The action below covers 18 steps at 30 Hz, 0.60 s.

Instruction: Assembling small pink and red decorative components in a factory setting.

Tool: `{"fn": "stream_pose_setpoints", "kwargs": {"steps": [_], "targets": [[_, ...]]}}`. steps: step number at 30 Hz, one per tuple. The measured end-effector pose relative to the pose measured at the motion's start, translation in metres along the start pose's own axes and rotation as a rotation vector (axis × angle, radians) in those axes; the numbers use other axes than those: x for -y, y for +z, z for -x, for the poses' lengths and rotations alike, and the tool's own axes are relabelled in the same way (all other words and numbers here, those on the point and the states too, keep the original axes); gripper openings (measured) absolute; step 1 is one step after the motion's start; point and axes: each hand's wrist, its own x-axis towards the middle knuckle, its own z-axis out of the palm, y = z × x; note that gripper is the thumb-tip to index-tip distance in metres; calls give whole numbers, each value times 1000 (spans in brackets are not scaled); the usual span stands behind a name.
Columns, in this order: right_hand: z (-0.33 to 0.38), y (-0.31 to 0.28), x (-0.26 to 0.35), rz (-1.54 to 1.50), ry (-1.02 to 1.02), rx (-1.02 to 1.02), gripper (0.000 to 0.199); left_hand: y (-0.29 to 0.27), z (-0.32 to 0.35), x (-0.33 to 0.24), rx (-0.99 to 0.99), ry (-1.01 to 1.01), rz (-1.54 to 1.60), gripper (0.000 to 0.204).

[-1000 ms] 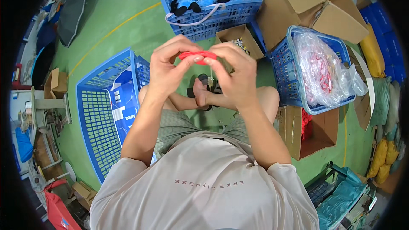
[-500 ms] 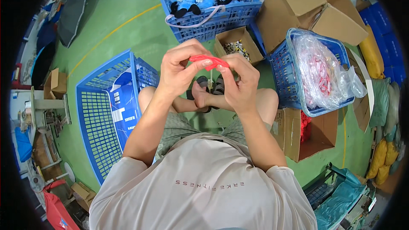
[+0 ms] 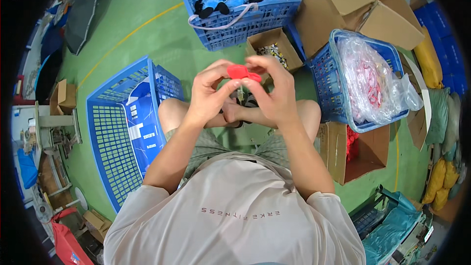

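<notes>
A small red fabric piece (image 3: 237, 71) is held up in front of me, above my crossed ankles. My left hand (image 3: 208, 91) pinches its left side, thumb below and bent fingers behind. The thumb of my right hand (image 3: 275, 93) presses at the right end of the piece. The right fingers arch above it, slightly blurred. Directly beneath the piece, a thin upright rod (image 3: 240, 94) shows partly between my hands; its lower part is hard to make out near my sandalled feet.
A blue crate (image 3: 120, 162) holding a blue-and-white package stands left. Ahead are a crate (image 3: 245, 25) of fluffy blue plush pieces and a small carton (image 3: 293, 59) of little parts. On the right, a blue basket (image 3: 329, 83) carries plastic-wrapped pieces, beside a carton (image 3: 368, 159) with red pieces inside.
The red piece has turned from a stretched, narrow strip to a flatter, broader shape. My right fingers have lifted and arched over it, and both hands have shifted slightly.
</notes>
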Motion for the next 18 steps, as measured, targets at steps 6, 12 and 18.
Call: {"fn": "stream_pose_setpoints", "kwargs": {"steps": [6, 12, 18], "targets": [[-25, -13, 9, -19, -73, 159, 14, 11, -10, -15, -128, -17, -24, 7], [-3, -8, -12, -342, 232, -53, 12, 25, -27, -18, -35, 61, -173, 4], [8, 6, -5, -485, 303, -172, 9, 24, -32, -21, 16, 131, -216, 4]]}}
